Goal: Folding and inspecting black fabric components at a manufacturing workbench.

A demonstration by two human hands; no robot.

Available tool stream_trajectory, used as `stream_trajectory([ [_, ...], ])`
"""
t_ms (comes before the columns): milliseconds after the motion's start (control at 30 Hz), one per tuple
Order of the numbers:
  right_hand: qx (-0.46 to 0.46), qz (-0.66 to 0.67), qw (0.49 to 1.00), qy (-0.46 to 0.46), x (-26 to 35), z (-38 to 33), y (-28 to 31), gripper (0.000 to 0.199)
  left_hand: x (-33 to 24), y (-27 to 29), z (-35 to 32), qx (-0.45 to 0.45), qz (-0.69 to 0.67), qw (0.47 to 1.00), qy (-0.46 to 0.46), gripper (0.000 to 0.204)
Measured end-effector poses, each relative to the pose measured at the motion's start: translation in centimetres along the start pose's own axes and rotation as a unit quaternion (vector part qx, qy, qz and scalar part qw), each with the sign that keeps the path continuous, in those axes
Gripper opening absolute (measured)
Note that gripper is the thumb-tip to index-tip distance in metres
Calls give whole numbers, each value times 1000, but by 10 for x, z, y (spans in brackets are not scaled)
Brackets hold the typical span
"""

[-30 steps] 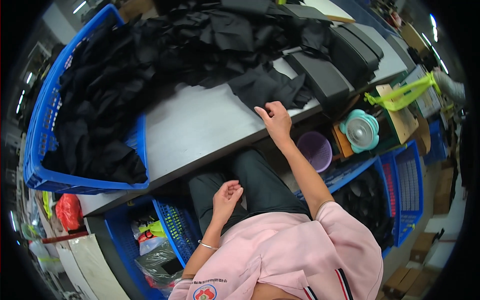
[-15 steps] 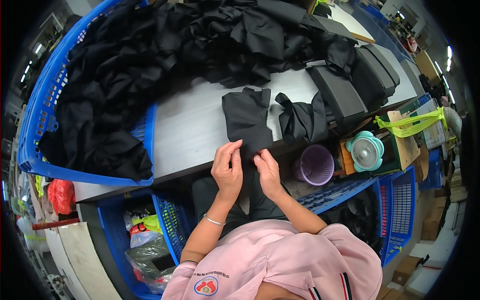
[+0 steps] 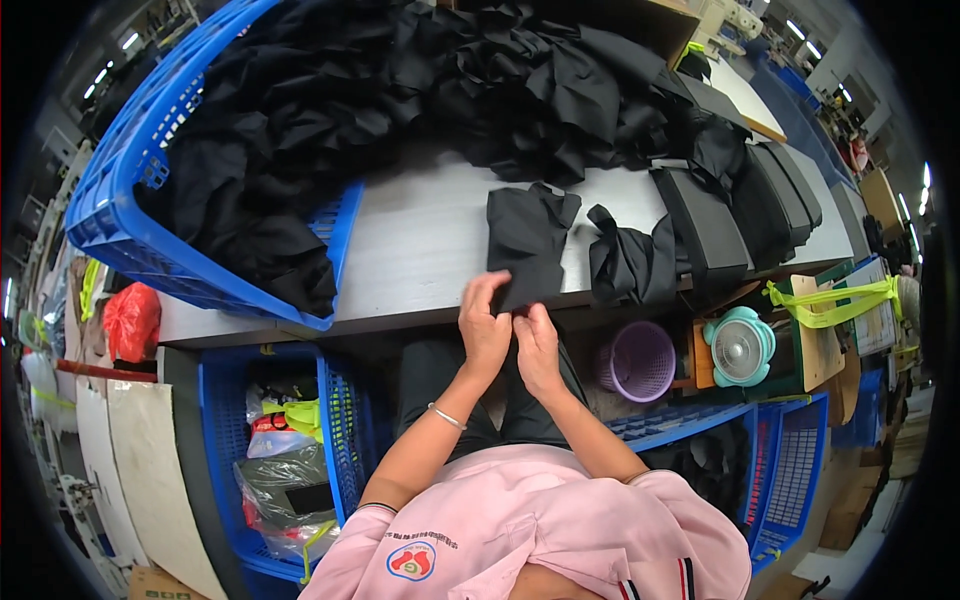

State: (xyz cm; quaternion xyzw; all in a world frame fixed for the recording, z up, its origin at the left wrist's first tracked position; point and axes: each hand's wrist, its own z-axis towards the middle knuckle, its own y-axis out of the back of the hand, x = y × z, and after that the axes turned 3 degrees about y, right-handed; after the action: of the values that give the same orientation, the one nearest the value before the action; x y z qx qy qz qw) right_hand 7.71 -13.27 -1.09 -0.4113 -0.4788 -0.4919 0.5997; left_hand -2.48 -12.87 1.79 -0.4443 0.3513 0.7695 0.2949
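A black fabric piece [image 3: 530,240] lies on the grey-white table, its near end at the front edge between my hands. My left hand [image 3: 485,325] has its fingers curled over the piece's left near edge, the thumb lower down by the corner. Close beside it, my right hand [image 3: 538,350] is closed at the near end, fingertips pressed together on the cloth; the exact pinch is partly hidden. To the right lies a second, crumpled black fabric piece [image 3: 632,260], apart from both hands.
A blue basket [image 3: 150,235] lies tipped on the table, a large heap of black fabric [image 3: 400,90] spilling from it. Stacked black pieces [image 3: 705,225] stand at right. Below are a purple bin [image 3: 640,360], a teal fan [image 3: 739,346] and a blue crate [image 3: 225,430] with plastic bags.
The view has shifted, so the table items sit further right and the bin lower. My left fingers have come onto the fabric's edge. My right hand stays at its near end.
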Motion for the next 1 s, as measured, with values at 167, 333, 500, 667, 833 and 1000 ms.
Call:
stream_trajectory([
  [167, 66, 44, 995, 66, -41, 0, 5, 24, -27, 13, -8, 70, -39, 986, -148, 40],
  [333, 103, 395, 911, -56, -88, 68, 33, 25, -57, 29, -29, 249, -106, 948, -170, 47],
  [500, 53, 328, 928, -170, -4, 48, 39, 26, -75, 37, -81, 317, -140, 930, -125, 50],
  [667, -16, 280, 934, -221, 56, 96, -32, 28, -79, 51, -69, 228, -243, 936, 113, 31],
  [833, 56, 274, 960, -29, 16, 80, -38, 20, -74, 65, -42, 151, -275, 943, 113, 23],
  [1000, -68, 162, 978, -109, 5, 23, -70, 35, -17, 60, 9, 7, -424, 885, 194, 21],
])
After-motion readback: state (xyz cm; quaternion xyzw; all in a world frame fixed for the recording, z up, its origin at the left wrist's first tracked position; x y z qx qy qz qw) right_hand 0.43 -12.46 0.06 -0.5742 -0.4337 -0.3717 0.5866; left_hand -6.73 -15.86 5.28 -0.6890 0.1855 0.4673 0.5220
